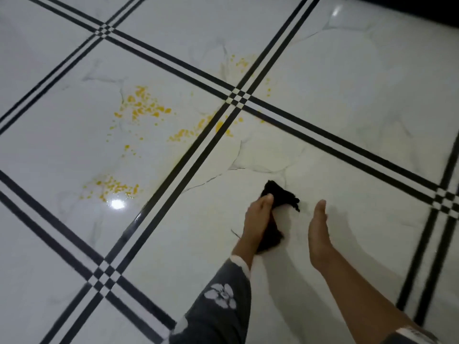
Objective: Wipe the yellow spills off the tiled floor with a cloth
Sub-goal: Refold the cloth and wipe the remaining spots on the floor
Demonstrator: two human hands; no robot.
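Note:
Yellow spills dot the white tiled floor (pixel 323 100): one patch (pixel 142 108) at upper left, a second patch (pixel 114 188) lower down beside a light glare, a third patch (pixel 198 131) along the black double stripe, and faint drops (pixel 242 63) farther back. My left hand (pixel 257 224) is shut on a black cloth (pixel 280 194), held over a clean tile to the right of the spills. Beside it, my right hand (pixel 319 232) is flat, fingers together and straight, with nothing in it.
Black double stripes (pixel 173 175) cross the glossy floor and meet in checkered squares (pixel 238 96). A dark edge (pixel 422 6) borders the floor at the top right. My left forearm wears a grey flowered sleeve (pixel 218 299).

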